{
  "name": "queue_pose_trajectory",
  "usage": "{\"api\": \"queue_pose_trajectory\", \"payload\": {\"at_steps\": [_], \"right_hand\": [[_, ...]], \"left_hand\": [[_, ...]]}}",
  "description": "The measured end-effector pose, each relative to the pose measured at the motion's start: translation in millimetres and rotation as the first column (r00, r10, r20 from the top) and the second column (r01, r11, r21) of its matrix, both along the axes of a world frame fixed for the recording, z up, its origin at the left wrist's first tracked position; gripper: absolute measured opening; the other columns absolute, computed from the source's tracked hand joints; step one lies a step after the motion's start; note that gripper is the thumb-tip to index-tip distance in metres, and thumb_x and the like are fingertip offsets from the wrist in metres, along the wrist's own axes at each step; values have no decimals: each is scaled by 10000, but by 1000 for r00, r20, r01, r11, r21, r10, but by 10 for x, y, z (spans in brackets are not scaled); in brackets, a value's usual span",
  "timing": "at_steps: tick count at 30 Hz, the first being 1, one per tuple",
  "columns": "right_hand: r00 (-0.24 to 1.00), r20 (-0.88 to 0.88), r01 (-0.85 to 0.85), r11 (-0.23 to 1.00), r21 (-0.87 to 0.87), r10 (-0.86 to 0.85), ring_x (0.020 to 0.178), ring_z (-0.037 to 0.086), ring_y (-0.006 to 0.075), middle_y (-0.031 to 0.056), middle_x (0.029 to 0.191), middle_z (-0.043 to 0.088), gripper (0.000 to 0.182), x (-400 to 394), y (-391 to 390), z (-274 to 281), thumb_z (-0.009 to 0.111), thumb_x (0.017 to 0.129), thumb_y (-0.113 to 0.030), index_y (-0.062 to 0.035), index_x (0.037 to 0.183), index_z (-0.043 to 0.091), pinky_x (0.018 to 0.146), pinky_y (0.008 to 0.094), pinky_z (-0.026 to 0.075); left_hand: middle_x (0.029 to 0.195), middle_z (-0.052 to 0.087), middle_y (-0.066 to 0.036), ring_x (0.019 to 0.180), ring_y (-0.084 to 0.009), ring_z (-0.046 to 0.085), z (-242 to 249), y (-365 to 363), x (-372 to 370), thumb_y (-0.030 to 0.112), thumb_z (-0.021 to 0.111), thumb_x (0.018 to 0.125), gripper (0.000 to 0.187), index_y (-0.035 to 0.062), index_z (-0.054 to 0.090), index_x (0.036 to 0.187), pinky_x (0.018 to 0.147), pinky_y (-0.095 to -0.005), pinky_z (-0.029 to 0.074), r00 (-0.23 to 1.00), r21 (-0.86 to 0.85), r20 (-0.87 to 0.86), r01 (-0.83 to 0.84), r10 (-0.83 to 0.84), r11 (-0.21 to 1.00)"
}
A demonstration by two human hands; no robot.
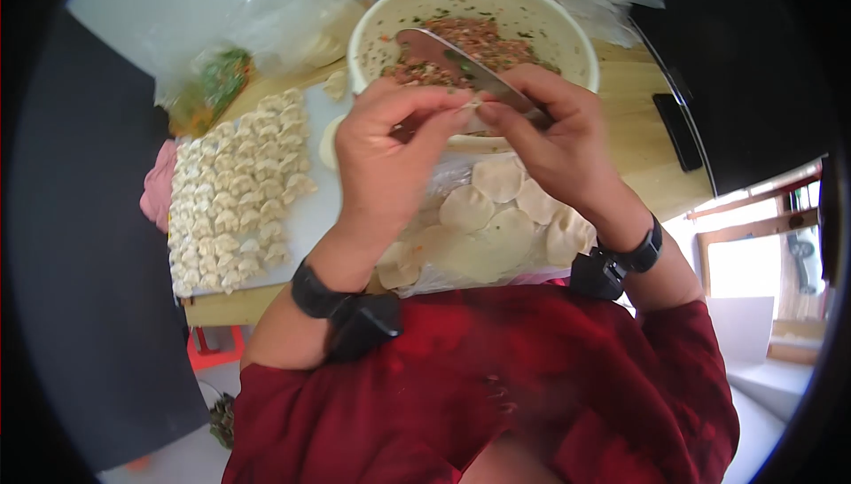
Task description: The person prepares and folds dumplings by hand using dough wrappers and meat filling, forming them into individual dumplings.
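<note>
Just over the near rim of a white bowl (585, 50), my two hands meet at a small piece of pale dough (475, 105), mostly hidden by the fingertips. My left hand (381, 152) pinches it between thumb and fingers. Closed round a broad-bladed knife (456, 60), my right hand (567, 134) also has its thumb tip against the dough. The blade slants up to the left across the bowl, which holds minced filling (483, 36) with green and orange bits. Below the hands, round dough wrappers (496, 240) overlap on clear plastic.
Rows of folded dumplings (239, 183) cover much of a white board (317, 205) at the left. Behind it lies a plastic bag with greens (222, 81). A black phone-like slab (676, 132) rests on the wooden table (629, 112) by the dark screen (753, 67).
</note>
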State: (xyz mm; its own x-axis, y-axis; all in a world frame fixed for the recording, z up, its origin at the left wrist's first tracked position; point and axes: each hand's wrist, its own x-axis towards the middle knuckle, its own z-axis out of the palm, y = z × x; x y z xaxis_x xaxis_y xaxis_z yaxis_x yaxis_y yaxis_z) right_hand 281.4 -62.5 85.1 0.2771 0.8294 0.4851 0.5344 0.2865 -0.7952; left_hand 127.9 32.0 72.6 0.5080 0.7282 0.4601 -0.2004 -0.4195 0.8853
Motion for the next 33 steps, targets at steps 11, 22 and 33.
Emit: {"api": "queue_pose_trajectory", "payload": {"at_steps": [11,22,33], "right_hand": [[988,-148,45,998,47,-37,717,517,28,-26,774,570,18,-343,109,-124,583,929,-20,-18,947,582,620,192,420],[968,-239,-120,972,-200,70,713,514,50,-21,754,590,169,214,-121,-70,592,967,-154,-8,1006,668,653,209,415],[989,-109,64,963,-260,-95,716,502,35,-41,777,609,203,438,-158,-76,611,954,-205,-23,991,695,645,194,407]], "left_hand": [[774,629,-8,627,-43,567,-138,-122,46,-22,687,835,78,31,632,853,528,-200,463,959,-360,278,53,53,931],[789,673,-5,630,-35,538,-411,464,-1575,20,690,831,60,34,693,890,575,-182,419,606,70,-727,-401,322,913],[871,668,-59,811,-227,580,-663,419,-1602,76,687,818,138,109,697,952,728,-346,459,484,619,-547,-315,683,719]]}}
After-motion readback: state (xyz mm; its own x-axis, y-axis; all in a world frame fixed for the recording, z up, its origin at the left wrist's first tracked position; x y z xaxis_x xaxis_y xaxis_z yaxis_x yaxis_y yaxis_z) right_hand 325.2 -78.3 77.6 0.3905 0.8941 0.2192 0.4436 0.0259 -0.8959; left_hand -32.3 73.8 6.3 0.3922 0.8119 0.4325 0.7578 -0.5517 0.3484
